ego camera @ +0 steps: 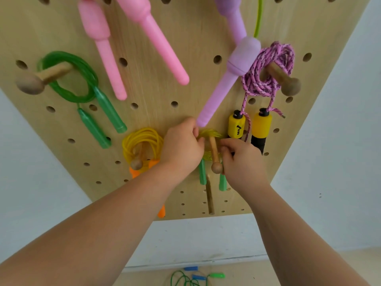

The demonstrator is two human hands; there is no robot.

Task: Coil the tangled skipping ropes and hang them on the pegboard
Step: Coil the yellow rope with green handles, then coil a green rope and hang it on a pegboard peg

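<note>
Two forearms reach up to a wooden pegboard (185,96). At its 6 o'clock, the left hand (181,147) and right hand (243,162) curl their fingers round a yellow-green rope coil (208,133) looped over a peg (214,153). Its green handles (202,172) dangle beneath.

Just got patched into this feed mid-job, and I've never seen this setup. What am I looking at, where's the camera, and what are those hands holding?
No machine here: a person works bare-handed. The single camera sits on their head, looking forward and down along both arms. Ahead is a wooden pegboard with ropes hung on it: a green rope, a yellow rope and a pink braided rope. The left hand and right hand both pinch a yellow-green coil looped on a wooden peg. Its green handles dangle below. More ropes lie on the floor.
</note>
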